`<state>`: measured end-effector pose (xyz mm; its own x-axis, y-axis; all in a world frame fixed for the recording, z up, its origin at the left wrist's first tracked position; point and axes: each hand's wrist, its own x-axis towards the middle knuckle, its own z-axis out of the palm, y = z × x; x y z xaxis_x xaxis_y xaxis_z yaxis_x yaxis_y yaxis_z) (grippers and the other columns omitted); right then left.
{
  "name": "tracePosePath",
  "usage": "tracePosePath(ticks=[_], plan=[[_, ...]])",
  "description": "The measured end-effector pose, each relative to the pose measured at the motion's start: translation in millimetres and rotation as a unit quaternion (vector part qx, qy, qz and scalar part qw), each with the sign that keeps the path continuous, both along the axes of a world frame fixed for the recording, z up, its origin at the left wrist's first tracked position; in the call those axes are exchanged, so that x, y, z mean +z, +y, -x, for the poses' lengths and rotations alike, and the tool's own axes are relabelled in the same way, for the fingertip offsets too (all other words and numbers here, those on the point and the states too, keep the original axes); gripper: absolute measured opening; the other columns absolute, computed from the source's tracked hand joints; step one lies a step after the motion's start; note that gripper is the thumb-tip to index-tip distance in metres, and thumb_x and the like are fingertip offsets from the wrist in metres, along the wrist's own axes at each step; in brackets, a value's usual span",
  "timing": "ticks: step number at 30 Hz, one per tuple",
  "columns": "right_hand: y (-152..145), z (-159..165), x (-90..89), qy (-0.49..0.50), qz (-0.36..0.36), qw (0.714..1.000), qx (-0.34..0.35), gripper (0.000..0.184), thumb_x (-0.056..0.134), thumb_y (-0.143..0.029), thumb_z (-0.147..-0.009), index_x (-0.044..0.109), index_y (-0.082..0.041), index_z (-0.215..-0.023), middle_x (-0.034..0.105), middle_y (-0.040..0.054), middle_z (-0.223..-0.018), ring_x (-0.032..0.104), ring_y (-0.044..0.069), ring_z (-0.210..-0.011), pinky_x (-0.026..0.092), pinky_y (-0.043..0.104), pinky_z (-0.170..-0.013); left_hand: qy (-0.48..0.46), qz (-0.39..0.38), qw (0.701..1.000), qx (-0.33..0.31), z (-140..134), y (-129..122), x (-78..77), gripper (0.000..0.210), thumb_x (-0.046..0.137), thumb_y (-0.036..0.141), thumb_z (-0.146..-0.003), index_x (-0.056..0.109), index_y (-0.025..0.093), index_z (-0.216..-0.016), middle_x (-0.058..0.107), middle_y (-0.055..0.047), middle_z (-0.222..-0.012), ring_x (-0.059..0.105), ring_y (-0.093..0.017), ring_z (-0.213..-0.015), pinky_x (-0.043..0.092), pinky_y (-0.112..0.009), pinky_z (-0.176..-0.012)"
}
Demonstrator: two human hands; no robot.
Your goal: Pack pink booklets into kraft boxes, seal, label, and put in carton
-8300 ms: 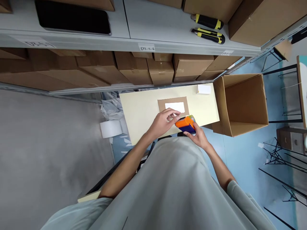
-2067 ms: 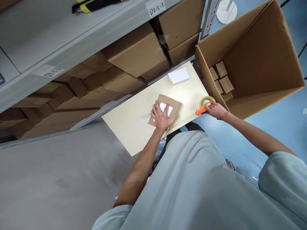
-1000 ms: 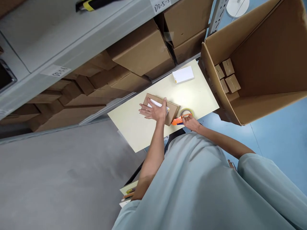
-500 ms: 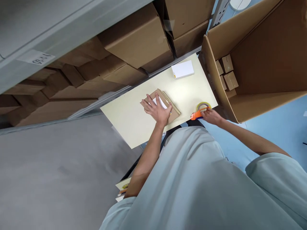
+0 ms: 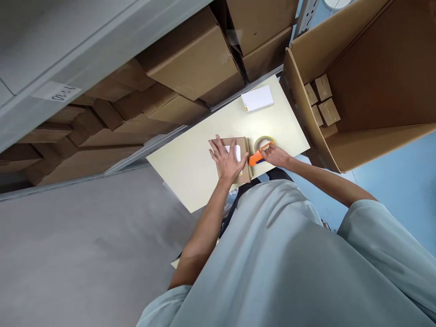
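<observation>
A small flat cardboard box (image 5: pixel 244 176) with a white label (image 5: pixel 237 153) on its top lies on the pale table (image 5: pixel 184 177). My left hand (image 5: pixel 229 160) rests on that box with its fingers spread, covering part of the label. In my right hand (image 5: pixel 274 155) is an orange tape dispenser (image 5: pixel 256 157) carrying a roll of yellowish tape (image 5: pixel 263 141). The dispenser's front end is at the box's right edge; whether it touches the cardboard I cannot tell.
A white box (image 5: pixel 258 98) lies at the table's far side. To the right stands a large open carton (image 5: pixel 311 131) with several small cardboard boxes (image 5: pixel 329 112) inside. Beyond the table, a metal shelf (image 5: pixel 102 41) holds several brown cartons (image 5: pixel 197 59).
The tape dispenser has moved left in my right hand, up to the box. Under my left hand the box has turned so its edges stand squarer to my body.
</observation>
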<state>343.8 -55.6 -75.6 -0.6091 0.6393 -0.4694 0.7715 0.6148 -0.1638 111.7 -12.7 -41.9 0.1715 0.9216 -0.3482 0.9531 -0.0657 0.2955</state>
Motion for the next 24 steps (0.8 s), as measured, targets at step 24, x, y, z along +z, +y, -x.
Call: tracePosePath(ticks=[24], plan=[[-96.1, -85.4, 3.0, 0.036, 0.032, 0.998, -0.037, 0.044, 0.048, -0.028, -0.111, 0.063, 0.001, -0.141, 0.083, 0.0243, -0.105, 0.078, 0.034, -0.095, 0.045, 0.046, -0.107, -0.057, -0.077, 0.995, 0.007, -19.5, -19.8, -17.1, 0.105, 0.084, 0.064, -0.081, 0.050, 0.008, -0.163, 0.021, -0.031, -0.184, 0.023, -0.050, -0.168, 0.016, -0.066, -0.135]])
